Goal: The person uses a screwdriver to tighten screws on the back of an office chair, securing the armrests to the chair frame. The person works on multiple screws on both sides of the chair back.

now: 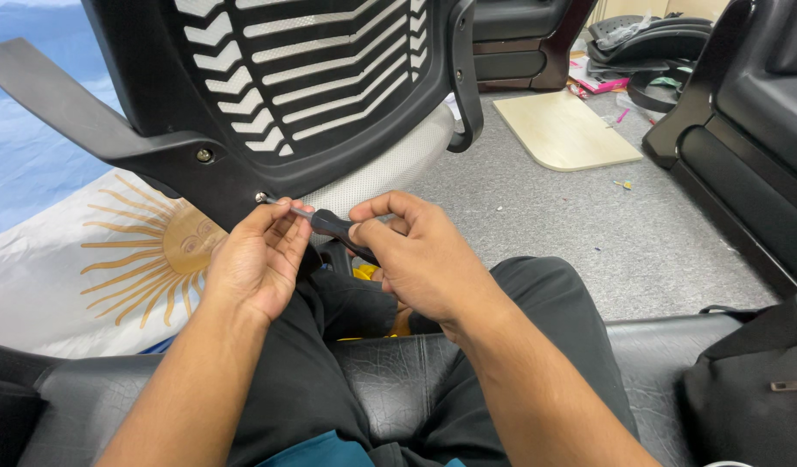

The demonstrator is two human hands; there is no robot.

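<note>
A black-handled screwdriver [333,227] lies between both hands, its metal tip set against a screw hole in the black chair back [243,104]. The left hand [256,259] pinches the shaft near the tip, fingers closed on it. The right hand [416,255] wraps the handle on the right, fingers clamped around it.

Grey carpet floor [537,216], pale wooden board [564,130], black seats [744,121]
</note>
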